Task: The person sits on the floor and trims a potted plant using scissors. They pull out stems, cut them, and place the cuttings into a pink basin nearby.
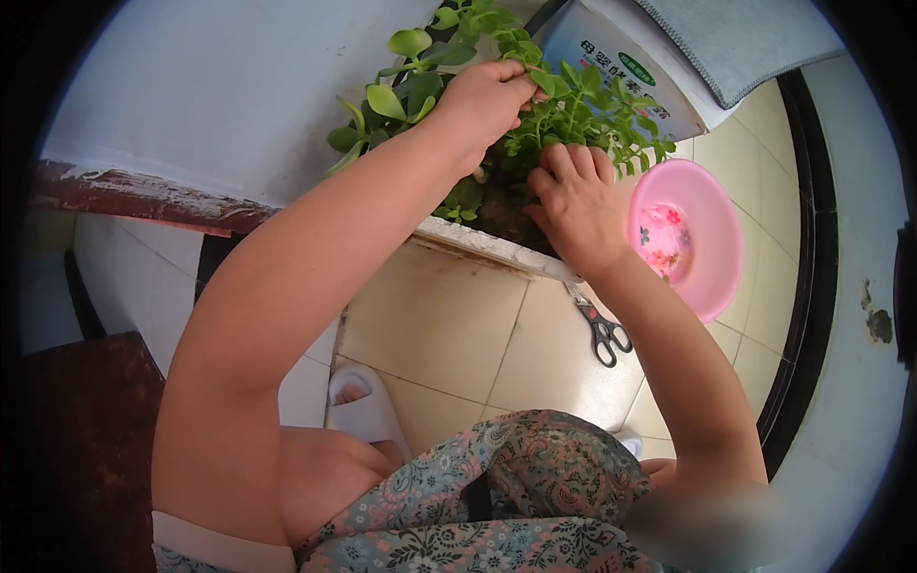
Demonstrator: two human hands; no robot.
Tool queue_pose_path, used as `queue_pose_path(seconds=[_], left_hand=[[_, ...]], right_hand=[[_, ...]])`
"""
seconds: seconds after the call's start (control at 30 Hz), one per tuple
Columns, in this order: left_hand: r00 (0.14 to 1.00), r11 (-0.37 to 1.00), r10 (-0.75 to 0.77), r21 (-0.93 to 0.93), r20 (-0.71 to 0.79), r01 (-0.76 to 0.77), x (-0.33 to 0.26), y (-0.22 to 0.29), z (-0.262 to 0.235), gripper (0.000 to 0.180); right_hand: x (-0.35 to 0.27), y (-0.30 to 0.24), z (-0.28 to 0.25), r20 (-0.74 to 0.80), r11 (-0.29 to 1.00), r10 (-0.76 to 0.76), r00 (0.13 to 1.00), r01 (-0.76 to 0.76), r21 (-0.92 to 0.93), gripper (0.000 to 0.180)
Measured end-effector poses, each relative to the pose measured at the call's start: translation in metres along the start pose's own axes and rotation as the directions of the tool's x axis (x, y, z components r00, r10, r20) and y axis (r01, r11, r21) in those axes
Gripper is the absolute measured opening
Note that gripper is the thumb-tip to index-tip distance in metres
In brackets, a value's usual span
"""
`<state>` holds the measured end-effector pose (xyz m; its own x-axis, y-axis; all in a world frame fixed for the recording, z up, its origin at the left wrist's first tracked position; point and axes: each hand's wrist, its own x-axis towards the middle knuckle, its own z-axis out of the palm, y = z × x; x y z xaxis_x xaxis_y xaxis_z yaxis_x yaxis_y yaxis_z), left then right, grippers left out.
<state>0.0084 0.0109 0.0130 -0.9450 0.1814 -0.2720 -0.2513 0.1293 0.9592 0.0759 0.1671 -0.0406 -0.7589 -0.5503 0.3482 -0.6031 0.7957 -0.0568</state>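
A long white planter holds dark soil and a bushy green plant with small leaves. Beside it on the left grows a plant with larger, rounded, thick leaves. My left hand reaches into the top of the bushy plant, its fingers closed on leafy stems. Lower down, near the planter's right end, my right hand has its fingers curled into the foliage just above the soil. Leaves and knuckles hide what the right fingertips grip, if anything.
A pink basin with a flower pattern stands on the tiled floor to the right. Black-handled scissors lie below the planter. Behind the plants is a printed carton with a grey cloth on it. A white slipper is on my foot.
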Motion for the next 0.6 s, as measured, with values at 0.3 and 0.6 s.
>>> queue_pose_path(seconds=[0.3, 0.6], left_hand=[[1.0, 1.0, 0.008, -0.007, 0.008, -0.008, 0.003, -0.004, -0.003, 0.022], [1.0, 1.0, -0.011, 0.02, 0.016, 0.01, 0.003, -0.005, -0.002, 0.023]], right_hand=[[0.003, -0.001, 0.008, -0.048, 0.993, -0.032, 0.998, 0.026, -0.119, 0.01], [0.001, 0.002, -0.004, -0.013, 0.982, -0.12, 0.993, 0.117, -0.15, 0.013]])
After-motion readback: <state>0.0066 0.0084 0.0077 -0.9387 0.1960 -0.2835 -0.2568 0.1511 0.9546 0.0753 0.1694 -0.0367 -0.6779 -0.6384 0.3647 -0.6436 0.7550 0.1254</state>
